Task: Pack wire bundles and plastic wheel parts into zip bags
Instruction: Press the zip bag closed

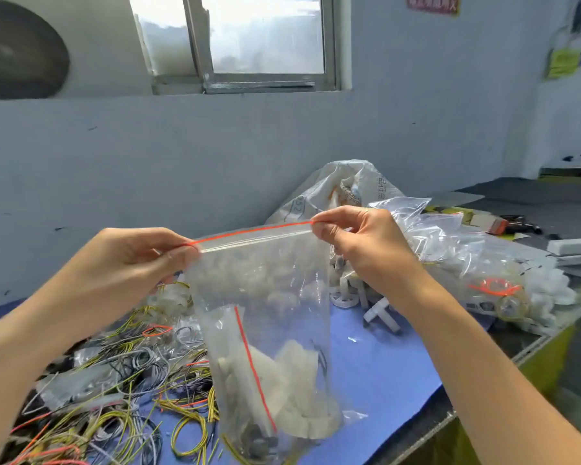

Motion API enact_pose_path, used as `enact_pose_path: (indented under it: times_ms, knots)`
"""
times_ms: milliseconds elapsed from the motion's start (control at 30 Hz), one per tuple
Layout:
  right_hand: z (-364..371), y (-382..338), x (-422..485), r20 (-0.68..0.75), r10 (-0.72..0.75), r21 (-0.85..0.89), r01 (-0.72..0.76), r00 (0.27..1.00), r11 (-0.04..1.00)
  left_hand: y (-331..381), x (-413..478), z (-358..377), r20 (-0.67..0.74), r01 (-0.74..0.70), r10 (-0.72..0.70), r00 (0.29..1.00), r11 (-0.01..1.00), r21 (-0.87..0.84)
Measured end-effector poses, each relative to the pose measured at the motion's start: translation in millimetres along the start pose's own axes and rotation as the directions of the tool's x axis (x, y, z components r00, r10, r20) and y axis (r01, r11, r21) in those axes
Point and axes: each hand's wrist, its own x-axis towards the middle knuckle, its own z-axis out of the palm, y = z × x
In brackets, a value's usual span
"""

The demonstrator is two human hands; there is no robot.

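Left hand (138,260) pinches one end of zip bag (265,330) strip | right hand (356,243) pinches other end | bag hangs between hands, parts inside | risk: seal incomplete, parts spill.

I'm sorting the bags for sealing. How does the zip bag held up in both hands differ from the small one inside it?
The large clear zip bag hangs upright, its red strip level between the left hand and right hand. The small clear zip bag lies tilted inside, its red strip slanting. Both are transparent and red-edged.
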Motion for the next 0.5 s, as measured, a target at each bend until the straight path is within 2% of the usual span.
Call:
enact_pose_path:
  times_ms: [67, 167, 367, 500]
  knots:
    - [-14.7, 14.6, 6.6, -0.031, 0.075, -0.014, -0.076, 0.997, 0.997, 2.5, 18.5, 17.5, 0.041, 0.015, -0.015, 0.999, 1.0, 0.0]
    - [-33.5, 30.6, 8.8, -0.085, 0.104, -0.018, -0.105, 0.991, 0.994, 3.8, 38.3, 39.2, 0.079, 0.01, -0.008, 0.997, 1.0, -0.015]
    - [-59.2, 37.2, 4.5, -0.124, 0.131, -0.025, -0.135, 0.984, 0.99, 14.8, 61.8, 71.8, 0.039, -0.044, 0.047, 0.998, 0.996, -0.075]
    - [-81.8, 20.1, 13.4, -0.156, 0.039, -0.06, -0.048, 0.987, 0.997, 34.9, 88.2, 80.2, -0.032, -0.065, 0.061, 0.998, 0.99, -0.128]
